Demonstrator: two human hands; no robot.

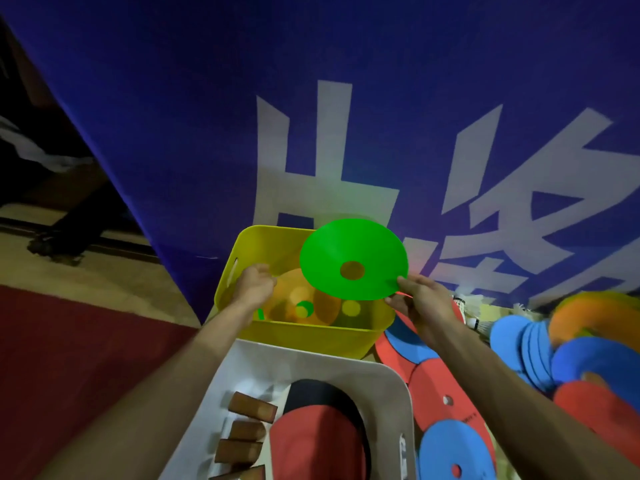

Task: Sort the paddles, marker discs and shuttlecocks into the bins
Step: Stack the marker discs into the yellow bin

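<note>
Behind the bins hangs a blue banner with large white characters. Seen from the head camera, the right hand pinches a green plastic marker disc by its rim above the yellow plastic bin, which already holds orange discs. The left hand reaches inside, its fingers hidden, so their grip is unclear; next, the disc seemingly needs lowering and releasing there.

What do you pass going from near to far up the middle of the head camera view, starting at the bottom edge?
White plastic bin holding red-faced, wooden-handled paddles → yellow plastic bin with orange marker discs inside → green marker disc pinched by the right hand → blue banner with white characters.
</note>
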